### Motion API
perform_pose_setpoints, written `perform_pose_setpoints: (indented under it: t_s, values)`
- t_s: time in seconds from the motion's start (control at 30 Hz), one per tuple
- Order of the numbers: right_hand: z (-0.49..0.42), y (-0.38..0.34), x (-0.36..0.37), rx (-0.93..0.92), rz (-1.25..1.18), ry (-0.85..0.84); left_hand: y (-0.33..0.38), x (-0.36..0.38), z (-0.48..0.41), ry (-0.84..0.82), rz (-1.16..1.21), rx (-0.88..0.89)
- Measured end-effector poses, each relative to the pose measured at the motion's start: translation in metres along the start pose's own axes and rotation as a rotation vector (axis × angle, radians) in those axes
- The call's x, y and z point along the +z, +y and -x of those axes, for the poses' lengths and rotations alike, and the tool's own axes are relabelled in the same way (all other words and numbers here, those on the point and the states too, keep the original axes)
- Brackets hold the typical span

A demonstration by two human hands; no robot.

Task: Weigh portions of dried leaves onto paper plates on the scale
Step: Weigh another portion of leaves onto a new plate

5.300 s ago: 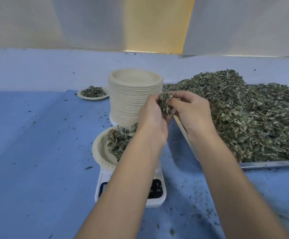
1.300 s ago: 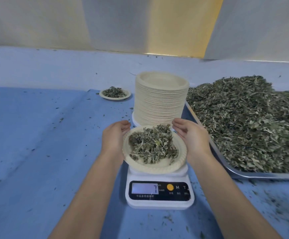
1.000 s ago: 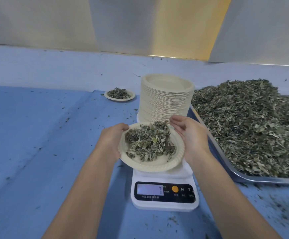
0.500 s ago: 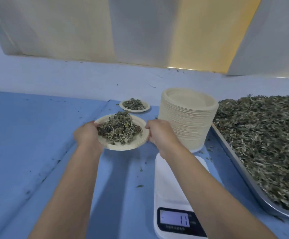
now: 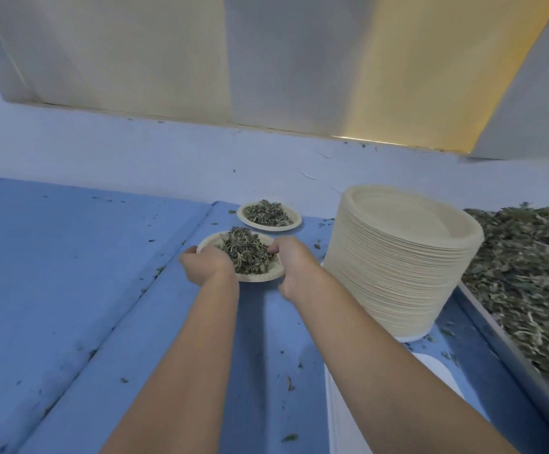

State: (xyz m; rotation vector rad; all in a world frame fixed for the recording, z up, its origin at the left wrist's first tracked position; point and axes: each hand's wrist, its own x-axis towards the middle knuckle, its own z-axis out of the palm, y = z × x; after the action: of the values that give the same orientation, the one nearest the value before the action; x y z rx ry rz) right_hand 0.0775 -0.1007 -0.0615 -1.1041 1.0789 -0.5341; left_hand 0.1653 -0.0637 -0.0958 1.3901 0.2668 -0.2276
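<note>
Being gripped at its two sides, a paper plate (image 5: pixel 257 277) heaped with dried leaves (image 5: pixel 246 253) is held low over the blue counter (image 5: pixel 70 273), left of the scale (image 5: pixel 340 421) and just near of a second filled plate (image 5: pixel 294 221). Whether it touches the counter cannot be told. The left grip (image 5: pixel 206 265) is curled on the plate's left rim. The right grip (image 5: pixel 294 267) is clamped on the right rim, with the thumb laid over the edge against the leaves. A tall stack of empty plates (image 5: pixel 397 257) is seen to the right, just beyond the scale. At far right a metal tray (image 5: pixel 512 355) is piled with loose leaves (image 5: pixel 528 273). Leaf crumbs (image 5: pixel 288 383) are scattered on the counter.
</note>
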Motion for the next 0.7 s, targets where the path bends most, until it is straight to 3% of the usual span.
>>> perform_pose_setpoints:
  t_s: [0.1,0.33,0.43,0.6,0.7]
  values:
    - [-0.004,0.006,0.002,0.052,-0.070,-0.010,-0.007,0.003,-0.005,-0.017,-0.117,0.045]
    - [-0.015,0.002,-0.002,-0.101,0.107,0.035,-0.002,-0.002,-0.016,-0.139,-0.722,0.215]
    - [-0.016,0.007,0.000,-0.096,0.049,0.037,0.002,-0.001,-0.013,-0.181,-0.663,0.155]
    - [-0.008,0.015,0.008,-0.028,-0.063,0.011,0.004,-0.005,-0.002,-0.244,-0.314,0.035]
    - [-0.006,0.017,0.015,0.003,-0.102,-0.013,0.005,-0.006,0.003,-0.191,-0.239,-0.023]
